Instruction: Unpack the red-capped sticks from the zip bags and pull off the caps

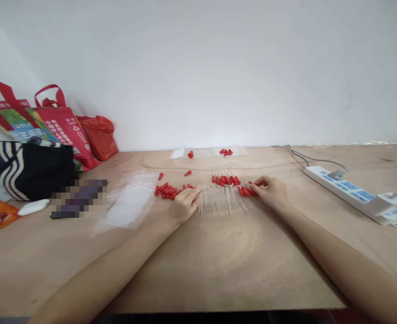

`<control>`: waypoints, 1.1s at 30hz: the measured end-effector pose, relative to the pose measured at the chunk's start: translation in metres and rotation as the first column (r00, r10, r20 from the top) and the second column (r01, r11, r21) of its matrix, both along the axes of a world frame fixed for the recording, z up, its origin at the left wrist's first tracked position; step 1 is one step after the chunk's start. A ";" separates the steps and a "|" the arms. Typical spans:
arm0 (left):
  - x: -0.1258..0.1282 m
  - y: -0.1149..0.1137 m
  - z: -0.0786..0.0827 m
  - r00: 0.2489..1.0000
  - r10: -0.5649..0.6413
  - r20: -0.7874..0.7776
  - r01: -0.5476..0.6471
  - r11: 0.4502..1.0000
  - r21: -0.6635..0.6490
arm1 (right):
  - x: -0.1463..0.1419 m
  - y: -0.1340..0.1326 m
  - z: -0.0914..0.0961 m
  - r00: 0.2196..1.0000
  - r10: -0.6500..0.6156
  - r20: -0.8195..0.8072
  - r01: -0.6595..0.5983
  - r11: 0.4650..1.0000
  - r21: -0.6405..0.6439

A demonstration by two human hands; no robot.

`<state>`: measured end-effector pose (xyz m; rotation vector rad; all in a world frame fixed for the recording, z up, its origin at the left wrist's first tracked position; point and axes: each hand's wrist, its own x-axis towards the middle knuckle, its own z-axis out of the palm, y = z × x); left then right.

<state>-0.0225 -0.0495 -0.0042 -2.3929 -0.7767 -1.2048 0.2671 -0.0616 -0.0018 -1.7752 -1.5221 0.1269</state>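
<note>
A row of thin clear glass dropper tubes lies side by side on the wooden table. My left hand is at the row's left end, fingers closed together; what they hold, if anything, is hidden. Just beyond it is a loose pile of red rubber bulbs. At the right end, my right hand pinches a red rubber bulb beside several other bulbs near the tubes. Behind the row lie droppers with red bulbs fitted, their tubes pointing away from me.
Clear plastic bags lie left of the bulbs. Farther back, flat bags have red bulbs on them. A white power strip with cables stands at right. At left are a phone, a black bag and red shopping bags.
</note>
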 end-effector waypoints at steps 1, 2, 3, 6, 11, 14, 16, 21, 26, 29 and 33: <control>0.000 0.000 0.000 1.000 -0.024 -0.012 0.024 1.000 -0.019 | -0.001 0.000 -0.001 0.999 0.009 0.030 -0.009 1.000 -0.014; 0.000 0.000 0.000 0.998 -0.050 -0.026 0.049 0.998 -0.041 | -0.002 0.000 -0.001 0.998 0.021 0.059 -0.019 0.999 -0.027; 0.000 0.000 0.000 0.997 -0.073 -0.041 0.070 0.995 -0.064 | -0.003 0.000 -0.002 0.996 0.033 0.083 -0.030 0.999 -0.038; 0.000 -0.002 0.000 0.990 -0.121 -0.073 0.111 0.986 -0.128 | -0.004 -0.001 -0.003 0.991 0.038 0.127 -0.033 0.999 -0.041; -0.002 -0.004 0.003 0.982 -0.173 -0.081 0.153 0.967 -0.202 | -0.006 -0.002 -0.002 0.990 0.012 0.137 -0.017 0.999 0.031; -0.005 -0.006 0.007 0.975 -0.203 -0.090 0.175 0.953 -0.249 | -0.011 -0.001 0.001 0.987 0.033 0.155 -0.037 0.999 0.023; -0.006 -0.007 0.010 0.970 -0.217 -0.113 0.178 0.941 -0.286 | -0.017 0.002 0.005 0.981 0.059 0.187 -0.058 0.998 -0.014; -0.010 -0.006 0.011 0.971 -0.160 -0.181 0.094 0.940 -0.327 | -0.038 0.017 0.019 0.953 0.052 0.298 -0.015 0.992 -0.123; -0.015 -0.005 0.013 0.969 -0.092 -0.229 0.011 0.943 -0.331 | -0.054 0.035 0.024 0.924 0.019 0.381 0.076 0.970 -0.233; -0.018 -0.007 0.017 0.970 -0.077 -0.232 0.001 0.951 -0.309 | -0.059 0.040 0.022 0.923 0.017 0.383 0.085 0.965 -0.248; -0.019 -0.009 0.019 0.978 -0.051 -0.204 -0.006 0.963 -0.268 | -0.061 0.037 0.023 0.935 -0.023 0.353 0.098 0.976 -0.197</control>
